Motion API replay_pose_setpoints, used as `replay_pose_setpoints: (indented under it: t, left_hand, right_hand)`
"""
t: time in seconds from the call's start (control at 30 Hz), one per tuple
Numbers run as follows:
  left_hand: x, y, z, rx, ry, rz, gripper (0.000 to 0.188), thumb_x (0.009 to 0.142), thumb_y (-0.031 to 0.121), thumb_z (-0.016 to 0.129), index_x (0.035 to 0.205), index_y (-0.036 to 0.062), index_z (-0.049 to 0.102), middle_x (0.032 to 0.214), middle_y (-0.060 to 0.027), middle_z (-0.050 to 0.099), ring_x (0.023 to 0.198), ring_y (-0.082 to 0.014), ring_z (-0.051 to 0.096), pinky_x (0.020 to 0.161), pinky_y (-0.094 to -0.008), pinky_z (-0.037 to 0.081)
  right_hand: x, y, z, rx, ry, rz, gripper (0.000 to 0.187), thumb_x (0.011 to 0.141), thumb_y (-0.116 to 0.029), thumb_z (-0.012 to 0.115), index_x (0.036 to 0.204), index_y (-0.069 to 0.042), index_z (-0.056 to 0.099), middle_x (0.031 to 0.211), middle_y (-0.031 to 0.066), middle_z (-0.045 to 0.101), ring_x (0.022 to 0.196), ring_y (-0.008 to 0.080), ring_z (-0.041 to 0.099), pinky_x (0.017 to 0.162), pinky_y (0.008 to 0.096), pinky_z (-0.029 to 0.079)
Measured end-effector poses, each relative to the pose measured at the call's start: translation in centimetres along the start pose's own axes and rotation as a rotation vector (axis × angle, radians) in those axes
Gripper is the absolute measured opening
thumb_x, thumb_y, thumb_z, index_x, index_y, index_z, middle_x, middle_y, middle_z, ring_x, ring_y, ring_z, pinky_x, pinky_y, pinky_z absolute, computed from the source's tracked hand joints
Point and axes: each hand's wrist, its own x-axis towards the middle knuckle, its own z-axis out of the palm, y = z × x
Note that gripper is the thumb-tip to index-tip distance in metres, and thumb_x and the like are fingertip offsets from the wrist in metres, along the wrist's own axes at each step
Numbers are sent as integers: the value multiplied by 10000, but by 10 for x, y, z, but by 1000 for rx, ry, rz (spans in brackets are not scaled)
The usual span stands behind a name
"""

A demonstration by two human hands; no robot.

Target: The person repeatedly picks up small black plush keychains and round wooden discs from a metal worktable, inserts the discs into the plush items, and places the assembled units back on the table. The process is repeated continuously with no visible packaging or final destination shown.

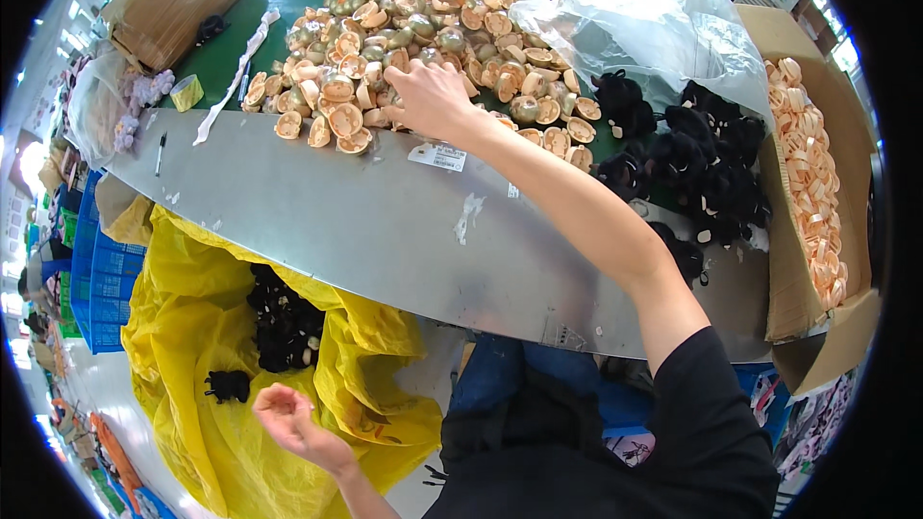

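Observation:
My right hand [430, 96] reaches forward over the metal table edge [317, 211] and lies palm down on a big heap of tan and olive plastic half-shells [404, 29]; whether it grips one I cannot tell. My left hand [286, 416] hangs low at the left, palm up with fingers loosely curled and nothing in it, over a yellow plastic bag [192, 327]. Inside the bag lie black plush pieces [281, 322], one small piece [229, 384] just left of my hand.
More black plush pieces [707, 168] are piled at the right under a clear plastic bag [654, 19]. A cardboard box [798, 308] holds tan rings [812, 183]. A brown box [178, 0] and tape roll [187, 91] sit at far left; blue crates [101, 279] stand below.

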Motion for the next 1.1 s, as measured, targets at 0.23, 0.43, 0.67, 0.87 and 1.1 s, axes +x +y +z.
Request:
replay_pose_setpoints:
  t: [0.23, 0.43, 0.67, 0.87, 1.1]
  left_hand:
    - [-18, 9, 42, -144, -171, -57, 217, 872, -3, 484, 1086, 27, 504, 947, -42, 479, 767, -101, 419, 684, -227, 388]
    - [-27, 8, 68, -227, -292, -123, 159, 897, 9, 494, 1053, 40, 502, 970, -33, 487, 739, -83, 394, 684, -241, 371]
    - [-44, 23, 111, -430, -502, -277, 196, 870, -42, 505, 1047, 38, 530, 927, -49, 507, 728, -97, 441, 656, -231, 395]
    - [-56, 35, 134, -437, -674, -222, 178, 883, -19, 514, 1050, 38, 532, 932, -53, 519, 736, -99, 443, 668, -229, 400]
    - [-61, 44, 143, -433, -788, -191, 183, 882, -32, 522, 1053, 32, 524, 917, -56, 548, 740, -95, 470, 672, -223, 403]
  right_hand:
    - [-19, 25, -17, 467, 286, 10, 443, 898, -370, 729, 1149, -19, 630, 1081, 189, 627, 891, 297, 691, 784, 434, 560]
    - [-86, 44, -118, 2053, 34, 291, 340, 965, -298, 654, 1168, -28, 621, 907, 74, 638, 757, 164, 620, 688, 308, 551]
    - [-201, 69, -211, 1027, 246, 254, 45, 924, -1, 587, 923, 12, 629, 756, 35, 596, 648, 116, 577, 600, 275, 492]
    - [-270, 127, -163, 266, 118, 341, 98, 827, -10, 582, 893, 12, 652, 768, 101, 621, 694, 215, 619, 662, 331, 499]
    - [-282, 123, -121, -12, 95, 324, 181, 845, -204, 741, 874, -47, 658, 862, 104, 630, 762, 291, 646, 686, 401, 530]
